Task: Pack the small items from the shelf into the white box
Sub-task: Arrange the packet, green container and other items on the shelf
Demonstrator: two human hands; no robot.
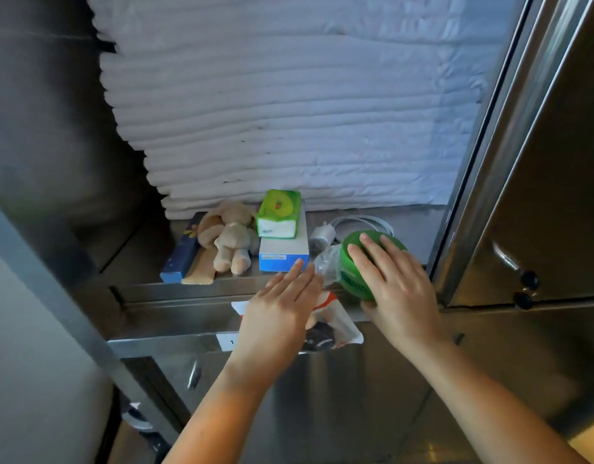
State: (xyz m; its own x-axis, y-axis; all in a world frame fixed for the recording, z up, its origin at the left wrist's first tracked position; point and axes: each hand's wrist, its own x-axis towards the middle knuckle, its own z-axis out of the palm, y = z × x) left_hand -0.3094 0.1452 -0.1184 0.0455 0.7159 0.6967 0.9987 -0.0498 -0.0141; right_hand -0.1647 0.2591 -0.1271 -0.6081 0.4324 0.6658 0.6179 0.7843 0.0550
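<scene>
Two bare forearms reach up from the bottom edge toward a steel shelf [175,289]; the left hand [282,306] lies flat with its fingers straight and close together, fingertips just over the shelf's front lip; a white, orange and black packet [339,326] shows beneath its palm, in front of the shelf edge, and with the thumb hidden I cannot tell whether the hand grips it. The right hand [392,283] grips a round green tub [350,279] at the right end of the shelf; its fingers spread over the lid and its thumb curls under the near rim; the tub is tilted toward the camera. Between the two hands sits some crumpled clear plastic [325,262], touching the tub.

The other small items are on the shelf; a white charger [322,234] with a coiled cable [365,222] lies behind the tub; a flat white carton [283,252] with a blue end sits in the middle, and a green tissue pack [278,214] rests on top of it; a beige plush rabbit [230,239] lies just left of the carton, partly on a beige flat packet [200,269] and beside a dark blue box [181,254]. Behind them rises a tall stack of folded white linen [288,112]; a steel door [540,195] stands open on the right; a small label [227,341] marked 1 is on the rail below the shelf.
</scene>
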